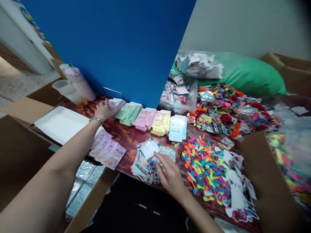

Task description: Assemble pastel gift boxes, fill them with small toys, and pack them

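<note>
My left hand [103, 110] reaches to the back of the table with fingers apart, resting on a stack of flat purple printed cartons [116, 103]. Right of it stand more stacks: green cartons [128, 113], pink cartons [145, 118], yellow cartons [160, 121] and light-blue cartons [178, 127]. My right hand [170, 173] hovers at a loose pile of shiny cards [143, 163], thumb and fingers apart. A whitish card [150, 149] lies on top near its fingertips; whether they touch is unclear. Purple printed sheets [107, 149] lie below my left forearm.
A white tray [60, 124] is at left, with a plastic jug [69, 92] and a pink bottle [80, 84] behind. Colourful balloons [206, 168] and white cut-outs [234, 181] heap at right, beside a cardboard flap [264, 181]. A blue panel [116, 48] stands behind; mixed trinkets [225, 110] lie back right.
</note>
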A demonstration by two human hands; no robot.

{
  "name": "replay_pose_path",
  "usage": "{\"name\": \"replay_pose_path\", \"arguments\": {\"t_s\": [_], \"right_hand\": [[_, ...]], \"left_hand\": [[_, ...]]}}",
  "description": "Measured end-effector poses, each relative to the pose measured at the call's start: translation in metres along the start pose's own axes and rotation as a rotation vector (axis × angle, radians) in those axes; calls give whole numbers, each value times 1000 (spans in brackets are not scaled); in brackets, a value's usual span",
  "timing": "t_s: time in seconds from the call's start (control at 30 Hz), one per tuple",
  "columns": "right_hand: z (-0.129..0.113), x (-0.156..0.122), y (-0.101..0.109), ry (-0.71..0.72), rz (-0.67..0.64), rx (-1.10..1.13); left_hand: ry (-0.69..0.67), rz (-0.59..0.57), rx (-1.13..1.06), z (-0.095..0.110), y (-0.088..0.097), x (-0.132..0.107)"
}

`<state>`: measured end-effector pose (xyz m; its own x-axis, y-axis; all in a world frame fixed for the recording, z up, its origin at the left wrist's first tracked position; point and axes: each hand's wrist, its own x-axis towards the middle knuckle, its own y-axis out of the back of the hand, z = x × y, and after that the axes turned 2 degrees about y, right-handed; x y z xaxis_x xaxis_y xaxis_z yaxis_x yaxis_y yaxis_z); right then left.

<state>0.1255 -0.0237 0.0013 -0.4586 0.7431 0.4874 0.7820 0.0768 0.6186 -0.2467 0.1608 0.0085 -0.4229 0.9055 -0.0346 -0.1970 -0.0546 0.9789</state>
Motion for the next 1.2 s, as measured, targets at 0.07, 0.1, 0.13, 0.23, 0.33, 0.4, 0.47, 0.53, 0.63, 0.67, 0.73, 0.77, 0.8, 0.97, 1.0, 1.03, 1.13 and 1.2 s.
{"name": "replay_pose_path", "arguments": {"t_s": [0.07, 0.1, 0.13, 0.23, 0.33, 0.4, 0.47, 0.53, 0.63, 0.67, 0.73, 0.77, 0.8, 0.97, 1.0, 1.03, 1.13, 1.2], "right_hand": [[-1, -2, 0, -11, -5, 3], [-2, -3, 0, -18, -3, 3], [-1, -5, 1, -25, -2, 2], [0, -6, 2, -32, -4, 1], [1, -1, 2, -16, -6, 3], [-1, 6, 2, 6, 6, 9], [-4, 16, 3, 36, 27, 10], [-9, 29, 3, 62, 67, -16], [-12, 46, 2, 51, 146, -146], [-12, 50, 1, 31, 164, -200], [-10, 53, 0, -18, 172, -273], [-9, 52, 1, -41, 165, -281], [-8, 49, 2, -61, 155, -269], [-12, 32, 13, -135, 112, -14], [-13, 30, 14, -192, 146, 64], [-13, 28, 15, -269, 198, 145], [-9, 27, 13, -475, 327, 389], [-3, 29, 13, -523, 312, 519]], "left_hand": [[12, -47, -3, 1, -6, 18], [12, -57, -3, 0, -9, 22], [12, -57, -6, -1, -10, 23], [43, -8, -52, -5, -6, 19], [73, 139, -156, -3, 5, 3], [31, 203, -209, 6, 13, -17], [-74, 221, -227, 21, 17, -47], [-267, 306, -277, 42, 15, -83], [-473, 262, -382, 72, 5, -142], [-506, 235, -419, 79, 1, -159], [-589, 228, -469, 90, -7, -188], [-624, 228, -488, 94, -10, -198], [-668, 228, -500, 96, -13, -206], [-912, 191, -476, 102, -18, -220], [-936, 192, -457, 103, -18, -221], [-954, 195, -436, 104, -18, -223], [-977, 203, -381, 107, -19, -227], [-977, 210, -371, 109, -21, -230]]}}
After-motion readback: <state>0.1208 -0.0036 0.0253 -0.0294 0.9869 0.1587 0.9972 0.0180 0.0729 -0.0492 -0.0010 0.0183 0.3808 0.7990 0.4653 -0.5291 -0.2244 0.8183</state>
